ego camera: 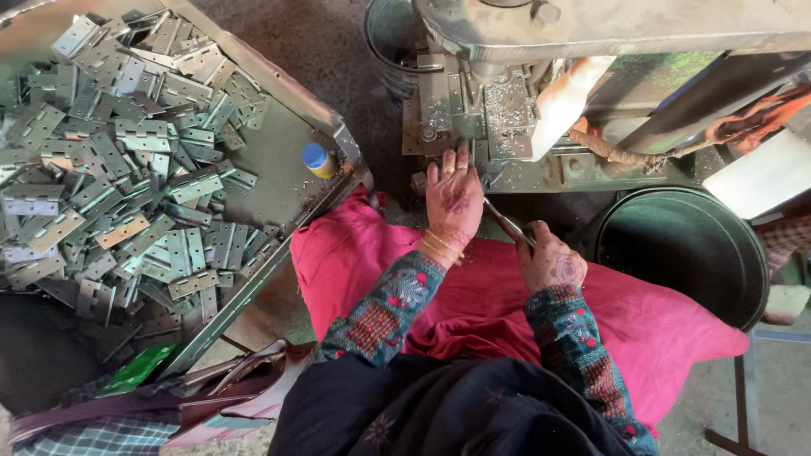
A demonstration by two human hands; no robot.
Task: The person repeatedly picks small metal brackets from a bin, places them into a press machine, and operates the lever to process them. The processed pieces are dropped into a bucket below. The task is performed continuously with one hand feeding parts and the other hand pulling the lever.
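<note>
My left hand (454, 196) reaches forward with its fingers at the base of a metal press machine (507, 110); the fingertips touch the work area, and whether they pinch a small piece is hidden. My right hand (551, 263) is closed around a thin metal rod or tong (504, 221) that points up and left toward the machine. Both arms wear patterned sleeves, with bangles on the left wrist. A pink cloth (473, 287) lies over my lap below the hands.
A metal tray (291, 165) at the left holds a heap of several flat metal hinges (110, 160) and a small yellow bottle with a blue cap (318, 160). A dark round bin (684, 245) stands at the right. Bags (169, 397) lie at the lower left.
</note>
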